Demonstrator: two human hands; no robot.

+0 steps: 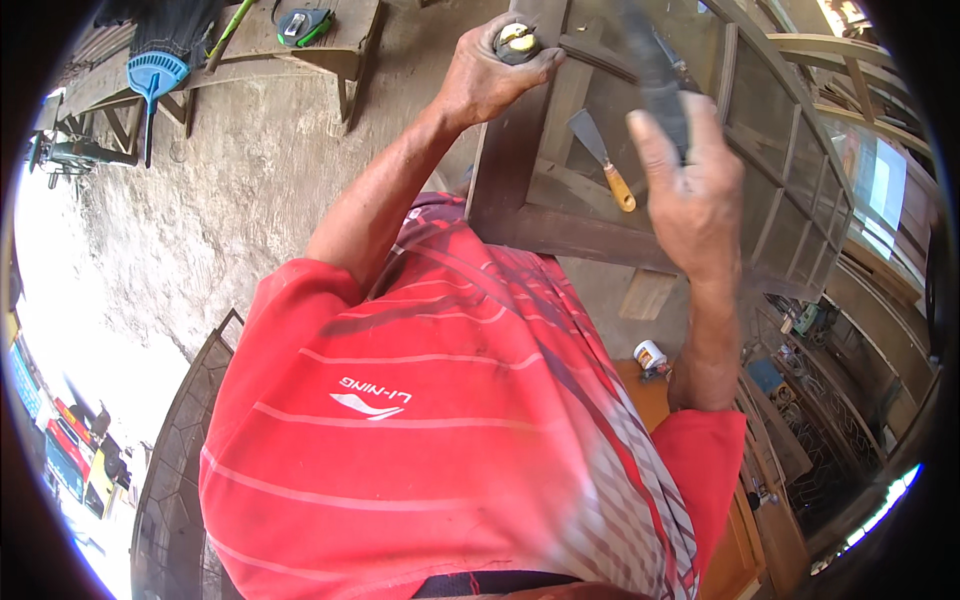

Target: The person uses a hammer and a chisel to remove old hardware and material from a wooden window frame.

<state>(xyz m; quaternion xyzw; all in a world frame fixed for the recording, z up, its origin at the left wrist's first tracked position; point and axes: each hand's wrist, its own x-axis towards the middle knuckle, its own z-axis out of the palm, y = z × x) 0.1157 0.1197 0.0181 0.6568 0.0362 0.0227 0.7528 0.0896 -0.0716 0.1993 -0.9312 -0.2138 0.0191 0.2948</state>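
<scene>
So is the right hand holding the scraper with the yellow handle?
No, the right hand grips a blurred dark tool while the scraper lies apart.

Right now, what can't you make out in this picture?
- Head view: the dark tool in the right hand; blur smears its outline.
- Head view: the round-ended piece in the left hand; the hand hides much of its length.
- Head view: the brown framed panel; the top edge cuts off its far end.
</scene>
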